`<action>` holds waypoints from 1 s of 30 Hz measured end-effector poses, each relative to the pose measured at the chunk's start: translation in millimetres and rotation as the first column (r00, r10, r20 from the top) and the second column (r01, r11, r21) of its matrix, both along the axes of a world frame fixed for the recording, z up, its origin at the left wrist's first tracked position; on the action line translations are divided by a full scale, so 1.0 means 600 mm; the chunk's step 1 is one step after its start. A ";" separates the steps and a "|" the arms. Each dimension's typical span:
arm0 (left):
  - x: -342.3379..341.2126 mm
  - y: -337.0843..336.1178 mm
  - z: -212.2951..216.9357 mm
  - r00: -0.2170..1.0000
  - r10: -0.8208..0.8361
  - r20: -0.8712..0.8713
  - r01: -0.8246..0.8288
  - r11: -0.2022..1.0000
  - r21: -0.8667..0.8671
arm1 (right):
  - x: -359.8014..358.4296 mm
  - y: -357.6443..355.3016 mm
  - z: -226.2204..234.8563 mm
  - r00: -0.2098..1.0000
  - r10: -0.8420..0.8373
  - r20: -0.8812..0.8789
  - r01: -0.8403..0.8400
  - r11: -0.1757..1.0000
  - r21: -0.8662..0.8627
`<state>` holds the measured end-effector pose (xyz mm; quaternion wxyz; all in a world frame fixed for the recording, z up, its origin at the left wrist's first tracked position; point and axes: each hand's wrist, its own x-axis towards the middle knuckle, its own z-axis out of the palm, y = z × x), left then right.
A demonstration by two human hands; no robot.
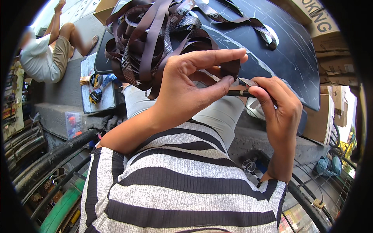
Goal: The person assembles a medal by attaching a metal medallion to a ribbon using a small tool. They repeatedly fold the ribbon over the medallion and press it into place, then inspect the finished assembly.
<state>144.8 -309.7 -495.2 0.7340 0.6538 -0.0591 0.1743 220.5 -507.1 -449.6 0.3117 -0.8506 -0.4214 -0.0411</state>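
My left hand (186, 87) is closed, its thumb and fingers pinching a dark brown ribbon strap (232, 69) at the fingertips. Close beside it, my right hand (280, 101) grips a small tool with a pointed silver blade (248, 82); its exact kind is unclear. A thin black rod (237, 93) runs between the two hands under the blade, and I cannot tell whether it belongs to the tool. Behind my left hand, a heap of brown printed straps (145, 50) lies loosely looped on a black marble-patterned table (297, 68), partly spilling over its near edge.
One strap (248, 22) trails across the table to the right, by a white oval piece (271, 35). A small side table (90, 64) at left holds tape rolls (95, 80). Cardboard boxes (326, 42) stack at right. Another person (44, 58) sits far left.
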 end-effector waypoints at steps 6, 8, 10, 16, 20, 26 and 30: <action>-0.001 -0.001 -0.003 1.000 0.011 0.027 -0.013 0.999 0.044 | -0.002 0.002 -0.006 1.000 -0.022 -0.021 0.023 0.999 0.034; 0.000 -0.001 -0.003 0.999 0.007 0.031 -0.010 0.997 0.075 | 0.001 0.003 -0.008 1.000 -0.005 -0.011 0.005 0.999 0.045; 0.000 0.003 -0.002 0.999 -0.006 0.035 0.001 0.992 0.127 | 0.002 0.003 -0.008 1.000 0.001 -0.009 -0.001 0.999 0.047; 0.000 0.002 -0.002 0.999 -0.024 0.021 0.022 0.995 0.100 | 0.001 0.002 -0.008 0.999 -0.015 -0.031 0.017 0.999 0.042; 0.000 0.001 -0.002 1.000 -0.018 0.023 0.016 0.993 0.119 | 0.002 0.003 -0.011 1.000 -0.020 0.001 0.020 0.999 0.035; -0.001 0.000 -0.001 1.000 -0.019 0.022 0.016 0.991 0.130 | 0.001 0.003 -0.010 1.000 -0.025 0.003 0.025 0.999 0.025; -0.001 0.001 0.000 0.999 -0.022 0.024 0.019 0.991 0.130 | -0.001 0.002 -0.007 0.999 -0.038 -0.019 0.038 0.999 0.018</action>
